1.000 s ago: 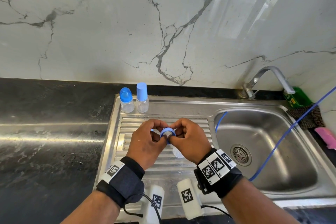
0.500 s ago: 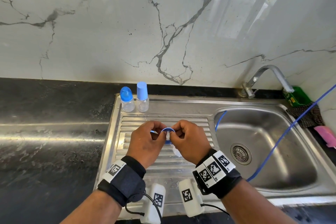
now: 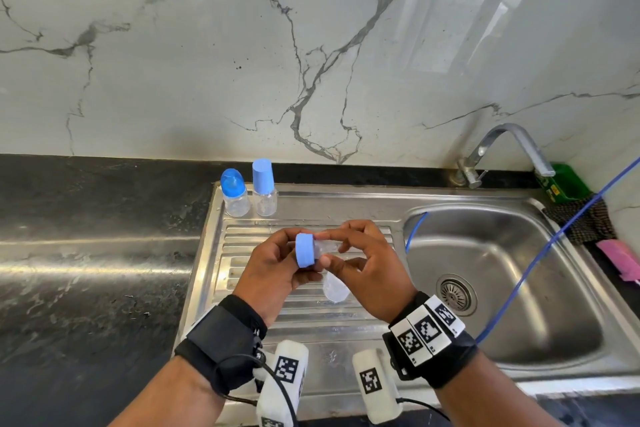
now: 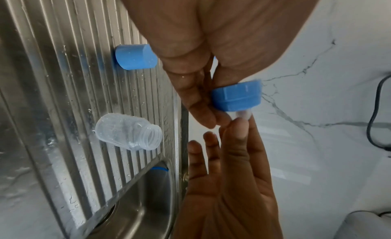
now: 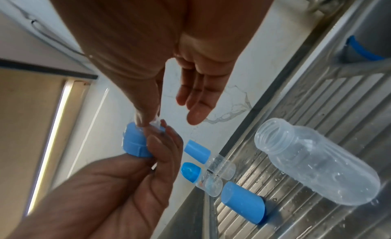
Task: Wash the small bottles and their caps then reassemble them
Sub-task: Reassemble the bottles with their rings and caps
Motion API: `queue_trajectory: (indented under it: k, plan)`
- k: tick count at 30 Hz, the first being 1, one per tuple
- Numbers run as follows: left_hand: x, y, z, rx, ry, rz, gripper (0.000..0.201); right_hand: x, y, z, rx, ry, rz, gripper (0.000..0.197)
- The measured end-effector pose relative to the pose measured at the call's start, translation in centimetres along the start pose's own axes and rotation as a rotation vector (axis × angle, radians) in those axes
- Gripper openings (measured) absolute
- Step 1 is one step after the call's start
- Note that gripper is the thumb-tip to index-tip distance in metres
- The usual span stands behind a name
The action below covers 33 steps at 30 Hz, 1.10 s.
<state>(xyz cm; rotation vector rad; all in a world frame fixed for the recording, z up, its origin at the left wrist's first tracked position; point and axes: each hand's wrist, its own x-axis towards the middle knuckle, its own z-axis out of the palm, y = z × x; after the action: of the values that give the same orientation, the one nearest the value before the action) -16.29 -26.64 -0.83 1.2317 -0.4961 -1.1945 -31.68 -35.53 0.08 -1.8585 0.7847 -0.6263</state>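
Left hand: your left hand [image 3: 277, 269] holds the blue ring cap [image 3: 304, 250] above the drainboard [image 3: 346, 329]; the fingers [image 4: 196, 98] are curled round its side
Right hand: your right hand [image 3: 367, 274] pinches the clear teat [image 3: 327, 247] that sticks out of the ring cap, thumb and index finger pressed together on it; the other fingers [image 5: 194, 90] are loosely spread and hold nothing
Ring cap: it is turned on its side, with the teat pointing to your right hand
Open bottle: the clear bottle [image 5: 313, 164] lies on its side on the ribs of the drainboard, under your hands, without cap, with water drops on it
Loose cover: a blue cover cap [image 5: 243, 202] stands on the drainboard, near the open bottle but apart from it
Other bottles: two small bottles stand upright at the back edge of the drainboard, just beside each other, the round-capped bottle [image 3: 234, 196] on the left and the tall-capped bottle [image 3: 264, 188] on the right
Sink: the basin [image 3: 512, 288] is to your right, with the tap [image 3: 502, 152] behind it and a blue hose [image 3: 554, 243] running into it
Counter: the dark counter [image 3: 86, 253] is to the left of the drainboard
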Motion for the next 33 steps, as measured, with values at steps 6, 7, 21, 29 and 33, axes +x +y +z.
queue_trajectory:
  k: [6, 7, 21, 29, 33]
  plan:
    - [0.2, 0.4, 2.3, 0.135, -0.057, 0.028, 0.028, 0.1, 1.5, -2.0, 0.126, 0.107, 0.05, 0.022]
    - [0.3, 0.3, 2.6, 0.169, -0.069, 0.05, 0.032, 0.1, 1.7, -2.4, 0.122, 0.111, 0.057, 0.021]
    - [4.8, -7.7, 2.2, 0.973, -0.138, 0.103, 0.094, -0.7, 6.4, -9.4, 0.126, 0.241, 0.198, 0.017]
    - [5.2, -9.1, 2.3, 0.986, -0.048, 0.143, 0.055, -1.8, 7.5, -9.4, 0.288, 0.202, 0.231, 0.015]
    - [4.3, -8.0, 2.4, 0.861, 0.005, 0.166, 0.059, -2.0, 6.8, -9.2, 0.381, 0.138, 0.22, 0.03]
